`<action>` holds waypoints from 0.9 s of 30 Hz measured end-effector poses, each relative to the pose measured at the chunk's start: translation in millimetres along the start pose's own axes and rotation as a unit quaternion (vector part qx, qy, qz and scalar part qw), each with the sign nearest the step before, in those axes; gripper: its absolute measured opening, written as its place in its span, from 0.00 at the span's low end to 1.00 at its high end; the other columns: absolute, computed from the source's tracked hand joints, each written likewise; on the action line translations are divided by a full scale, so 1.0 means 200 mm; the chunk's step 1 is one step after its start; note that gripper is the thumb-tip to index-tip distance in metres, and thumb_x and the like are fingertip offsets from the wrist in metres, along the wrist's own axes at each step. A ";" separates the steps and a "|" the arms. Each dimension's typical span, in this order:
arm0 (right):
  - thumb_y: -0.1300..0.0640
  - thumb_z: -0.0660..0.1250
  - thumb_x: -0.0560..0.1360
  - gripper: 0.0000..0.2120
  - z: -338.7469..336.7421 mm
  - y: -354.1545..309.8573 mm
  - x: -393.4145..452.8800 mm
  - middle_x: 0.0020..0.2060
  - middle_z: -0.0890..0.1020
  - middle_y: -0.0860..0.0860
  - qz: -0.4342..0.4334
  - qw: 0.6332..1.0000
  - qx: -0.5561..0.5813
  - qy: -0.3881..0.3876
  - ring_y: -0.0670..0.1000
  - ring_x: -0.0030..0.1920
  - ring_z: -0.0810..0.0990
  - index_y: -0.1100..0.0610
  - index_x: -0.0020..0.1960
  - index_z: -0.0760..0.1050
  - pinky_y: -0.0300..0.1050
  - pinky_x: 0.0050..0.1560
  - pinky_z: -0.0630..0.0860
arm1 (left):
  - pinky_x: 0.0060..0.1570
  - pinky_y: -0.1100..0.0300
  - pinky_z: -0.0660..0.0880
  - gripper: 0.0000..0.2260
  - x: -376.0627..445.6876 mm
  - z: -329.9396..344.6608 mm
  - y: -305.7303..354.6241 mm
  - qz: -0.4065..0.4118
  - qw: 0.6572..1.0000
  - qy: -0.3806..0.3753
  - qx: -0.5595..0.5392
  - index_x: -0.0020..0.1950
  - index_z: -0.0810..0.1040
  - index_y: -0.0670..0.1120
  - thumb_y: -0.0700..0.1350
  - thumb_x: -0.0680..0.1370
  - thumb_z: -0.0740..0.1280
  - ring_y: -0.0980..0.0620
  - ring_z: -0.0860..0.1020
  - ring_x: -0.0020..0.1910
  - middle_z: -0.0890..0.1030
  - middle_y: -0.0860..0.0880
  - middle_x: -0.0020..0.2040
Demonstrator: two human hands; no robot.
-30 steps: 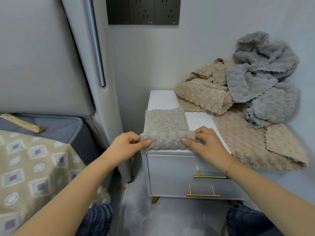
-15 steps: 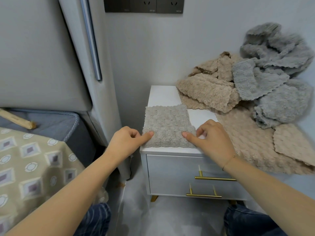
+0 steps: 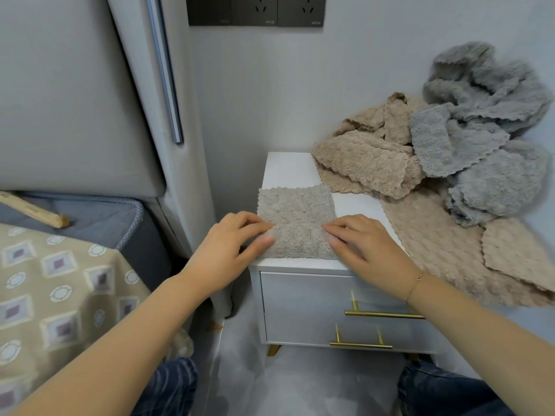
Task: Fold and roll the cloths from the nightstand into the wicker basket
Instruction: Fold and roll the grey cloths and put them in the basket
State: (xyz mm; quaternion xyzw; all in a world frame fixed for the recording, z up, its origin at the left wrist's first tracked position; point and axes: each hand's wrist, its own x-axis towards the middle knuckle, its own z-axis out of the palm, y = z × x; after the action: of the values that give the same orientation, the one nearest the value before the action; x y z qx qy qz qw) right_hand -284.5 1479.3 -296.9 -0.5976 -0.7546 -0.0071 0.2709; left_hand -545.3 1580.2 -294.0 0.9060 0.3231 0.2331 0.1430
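Observation:
A small folded grey-beige cloth [image 3: 295, 210] lies flat at the front left of the white nightstand [image 3: 292, 168]. Its near edge is turned up into a low roll. My left hand [image 3: 231, 250] pinches the left end of that roll between thumb and forefinger. At the right end, my right hand [image 3: 368, 250] pinches it the same way. The wicker basket is not in view.
A heap of beige cloths [image 3: 366, 166] and grey cloths [image 3: 486, 163] fills the nightstand's back right, above a flat beige cloth [image 3: 444, 253]. A bed with a patterned cover [image 3: 60, 283] and a wooden stick [image 3: 33, 210] lies at the left. Gold drawer handles [image 3: 384, 313] face me.
The cloth's near edge, held slightly lifted a second ago, is now turned over onto the cloth. Both hands have moved a little forward over it.

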 end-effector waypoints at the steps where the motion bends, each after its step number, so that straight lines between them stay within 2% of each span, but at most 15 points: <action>1: 0.39 0.54 0.78 0.25 -0.01 0.00 -0.01 0.57 0.78 0.44 0.012 1.000 0.005 -0.021 0.47 0.57 0.73 0.53 0.65 0.76 0.49 0.62 0.68 | 0.64 0.53 0.69 0.25 -0.01 0.00 0.00 0.013 1.000 -0.006 0.016 0.69 0.74 0.53 0.64 0.79 0.53 0.57 0.69 0.63 0.73 0.57 0.65; 3: 0.31 0.55 0.74 0.33 -0.02 0.00 -0.02 0.61 0.75 0.43 0.013 0.999 -0.013 -0.049 0.45 0.61 0.71 0.52 0.68 0.72 0.44 0.66 0.64 | 0.69 0.52 0.65 0.30 -0.02 0.01 0.00 0.055 0.996 0.008 0.067 0.74 0.69 0.48 0.65 0.78 0.54 0.54 0.66 0.69 0.69 0.53 0.72; 5: 0.27 0.58 0.69 0.39 -0.02 0.00 -0.04 0.64 0.73 0.44 0.005 0.997 -0.025 -0.068 0.44 0.64 0.67 0.52 0.71 0.69 0.41 0.66 0.60 | 0.71 0.55 0.61 0.34 -0.03 0.03 0.02 0.090 0.992 0.013 0.092 0.76 0.64 0.45 0.65 0.77 0.58 0.52 0.64 0.72 0.64 0.50 0.76; 10: 0.32 0.62 0.70 0.37 0.00 0.00 -0.07 0.66 0.72 0.46 0.006 0.998 -0.027 -0.061 0.46 0.65 0.67 0.52 0.72 0.67 0.44 0.67 0.63 | 0.72 0.55 0.60 0.36 -0.05 0.07 0.03 0.098 0.991 -0.028 0.092 0.77 0.61 0.49 0.67 0.75 0.60 0.55 0.62 0.74 0.63 0.54 0.76; 14: 0.38 0.66 0.71 0.32 0.02 -0.02 -0.11 0.62 0.75 0.46 0.006 0.999 -0.023 -0.035 0.48 0.62 0.71 0.52 0.70 0.70 0.41 0.64 0.62 | 0.68 0.51 0.66 0.31 -0.07 0.07 0.02 0.063 0.996 -0.026 0.049 0.75 0.64 0.55 0.64 0.75 0.64 0.57 0.67 0.71 0.69 0.58 0.72; 17: 0.39 0.66 0.71 0.27 0.03 -0.04 -0.13 0.57 0.79 0.46 -0.008 1.000 -0.027 0.004 0.49 0.57 0.75 0.52 0.65 0.75 0.40 0.61 0.64 | 0.65 0.52 0.69 0.25 -0.10 0.06 0.04 0.063 0.997 0.003 0.038 0.71 0.70 0.54 0.58 0.75 0.67 0.56 0.73 0.65 0.75 0.58 0.67; 19: 0.37 0.64 0.72 0.27 0.02 -0.05 -0.15 0.53 0.80 0.45 -0.007 0.999 -0.024 0.021 0.47 0.54 0.74 0.51 0.64 0.75 0.37 0.60 0.64 | 0.62 0.58 0.68 0.22 -0.12 0.05 0.07 0.066 0.997 0.029 0.036 0.67 0.74 0.53 0.58 0.75 0.65 0.56 0.76 0.59 0.79 0.57 0.61; 21: 0.35 0.62 0.72 0.25 0.02 -0.06 -0.17 0.51 0.80 0.45 0.018 0.999 0.004 0.035 0.46 0.52 0.74 0.49 0.63 0.74 0.33 0.58 0.63 | 0.57 0.66 0.63 0.19 -0.13 0.03 0.10 0.042 0.998 0.044 0.021 0.65 0.75 0.53 0.55 0.75 0.69 0.57 0.75 0.52 0.81 0.56 0.54; 23: 0.34 0.61 0.72 0.24 0.01 -0.08 -0.18 0.48 0.80 0.46 0.061 0.996 0.052 0.046 0.46 0.51 0.73 0.47 0.60 0.75 0.31 0.57 0.63 | 0.53 0.71 0.65 0.17 -0.13 0.01 0.13 0.010 0.999 0.042 -0.024 0.61 0.76 0.53 0.53 0.74 0.72 0.59 0.74 0.49 0.80 0.57 0.50; 27: 0.32 0.62 0.69 0.21 -0.01 -0.09 -0.15 0.44 0.78 0.48 0.139 0.980 0.129 0.059 0.48 0.49 0.73 0.45 0.53 0.76 0.40 0.54 0.68 | 0.48 0.73 0.71 0.12 -0.10 -0.02 0.17 -0.075 0.982 0.027 -0.169 0.54 0.80 0.51 0.53 0.73 0.72 0.62 0.77 0.50 0.81 0.59 0.49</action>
State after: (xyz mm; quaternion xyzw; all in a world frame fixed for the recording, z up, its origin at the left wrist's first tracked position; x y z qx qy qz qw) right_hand -296.2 1445.9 -302.4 -0.6555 -0.6412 0.0932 0.3879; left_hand -543.7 1542.6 -283.1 0.8356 0.3496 0.2972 0.3019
